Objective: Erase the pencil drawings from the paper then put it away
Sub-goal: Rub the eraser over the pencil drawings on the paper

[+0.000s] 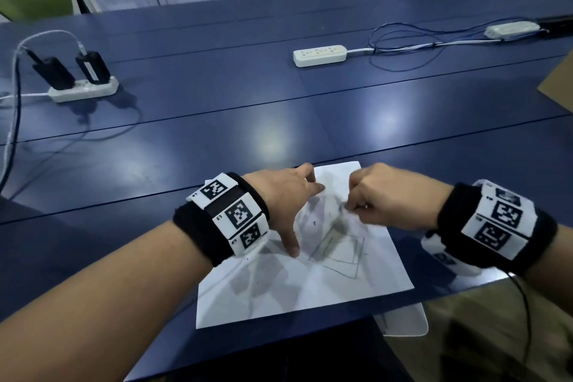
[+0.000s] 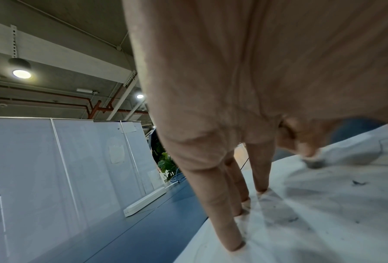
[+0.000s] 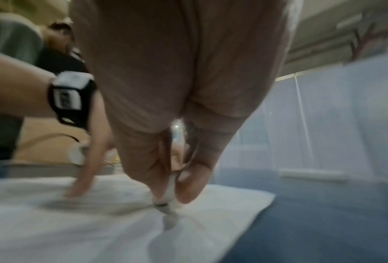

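From the head view I see the paper (image 1: 310, 282) lying flat at the desk (image 1: 217, 121) near edge, thin and floppy, so I'd lift it by a corner. The left wrist view shows my left hand (image 2: 222, 124) with fingers (image 2: 224, 229) straight, pinning the sheet. In the right wrist view my right hand (image 3: 177, 110) pinches a small eraser (image 3: 165, 199) against the paper.

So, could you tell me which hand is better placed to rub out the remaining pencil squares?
Probably the right hand: it already pinches the eraser on the paper, while the left hand pins the sheet.
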`<act>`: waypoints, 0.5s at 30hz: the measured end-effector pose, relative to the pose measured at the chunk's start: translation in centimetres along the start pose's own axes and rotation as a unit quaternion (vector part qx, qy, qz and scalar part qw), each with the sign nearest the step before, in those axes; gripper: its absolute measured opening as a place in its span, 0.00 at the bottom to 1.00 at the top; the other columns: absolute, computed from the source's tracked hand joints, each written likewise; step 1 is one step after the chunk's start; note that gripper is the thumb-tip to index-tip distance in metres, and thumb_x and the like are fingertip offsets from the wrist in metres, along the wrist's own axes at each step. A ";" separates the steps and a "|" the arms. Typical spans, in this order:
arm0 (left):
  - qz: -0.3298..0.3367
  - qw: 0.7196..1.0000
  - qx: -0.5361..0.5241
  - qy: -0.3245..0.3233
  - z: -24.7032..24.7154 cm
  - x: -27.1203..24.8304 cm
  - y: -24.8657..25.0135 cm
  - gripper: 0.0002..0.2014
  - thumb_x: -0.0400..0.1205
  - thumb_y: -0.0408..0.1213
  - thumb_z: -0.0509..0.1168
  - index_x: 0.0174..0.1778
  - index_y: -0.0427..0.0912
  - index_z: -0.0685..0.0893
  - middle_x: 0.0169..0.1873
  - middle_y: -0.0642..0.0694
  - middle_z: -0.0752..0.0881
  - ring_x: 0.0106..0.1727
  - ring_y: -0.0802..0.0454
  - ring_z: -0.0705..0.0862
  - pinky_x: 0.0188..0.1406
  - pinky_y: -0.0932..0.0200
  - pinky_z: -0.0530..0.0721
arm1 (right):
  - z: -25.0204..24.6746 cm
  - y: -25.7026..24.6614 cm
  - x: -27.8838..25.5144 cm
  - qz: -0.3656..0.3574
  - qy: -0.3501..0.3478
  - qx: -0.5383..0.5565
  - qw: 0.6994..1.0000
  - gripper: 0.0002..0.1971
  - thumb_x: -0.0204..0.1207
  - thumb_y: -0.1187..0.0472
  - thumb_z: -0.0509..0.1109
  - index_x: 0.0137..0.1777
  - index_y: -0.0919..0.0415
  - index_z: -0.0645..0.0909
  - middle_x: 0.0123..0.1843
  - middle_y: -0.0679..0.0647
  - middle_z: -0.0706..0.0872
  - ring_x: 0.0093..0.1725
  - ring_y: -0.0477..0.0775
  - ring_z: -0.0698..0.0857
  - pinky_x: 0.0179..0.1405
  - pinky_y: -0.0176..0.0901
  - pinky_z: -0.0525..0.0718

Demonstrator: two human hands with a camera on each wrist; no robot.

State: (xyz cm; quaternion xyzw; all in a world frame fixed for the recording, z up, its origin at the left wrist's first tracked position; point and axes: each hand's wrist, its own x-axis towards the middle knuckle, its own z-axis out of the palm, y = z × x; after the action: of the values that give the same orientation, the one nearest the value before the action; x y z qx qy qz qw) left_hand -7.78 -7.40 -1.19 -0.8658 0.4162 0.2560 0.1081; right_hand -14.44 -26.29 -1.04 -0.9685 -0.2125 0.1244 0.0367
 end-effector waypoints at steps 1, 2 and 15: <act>0.000 1.000 0.003 0.001 0.0 0.0 0.0 0.60 0.60 0.58 0.83 0.85 0.52 0.58 0.75 0.55 0.61 0.72 0.54 0.73 0.64 0.48 0.82 | 0.1 -1.0 -0.4 -0.023 -0.027 0.007 0.999 0.12 0.74 0.59 0.64 0.52 0.47 0.88 0.50 0.47 0.81 0.49 0.50 0.81 0.37 0.44 0.77; 0.001 1.000 0.004 0.002 0.0 0.0 0.0 0.60 0.60 0.59 0.83 0.85 0.52 0.58 0.75 0.55 0.61 0.72 0.54 0.72 0.64 0.48 0.82 | 0.2 -1.6 -0.6 -0.032 -0.047 0.003 0.998 0.14 0.75 0.59 0.63 0.53 0.45 0.87 0.52 0.47 0.80 0.50 0.50 0.81 0.36 0.43 0.74; 0.001 1.000 -0.005 0.002 0.2 -0.1 0.0 0.59 0.60 0.59 0.83 0.85 0.53 0.58 0.75 0.55 0.61 0.71 0.54 0.73 0.64 0.49 0.82 | 0.0 -0.5 0.6 0.022 0.014 -0.008 1.000 0.15 0.76 0.58 0.63 0.58 0.46 0.86 0.54 0.49 0.80 0.55 0.52 0.82 0.40 0.39 0.69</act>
State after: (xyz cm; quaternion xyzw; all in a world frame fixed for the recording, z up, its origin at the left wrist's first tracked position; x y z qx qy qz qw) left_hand -7.94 -7.27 -1.25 -0.8665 0.4158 0.2563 0.1032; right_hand -14.14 -25.54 -1.09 -0.9749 -0.1916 0.1094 0.0291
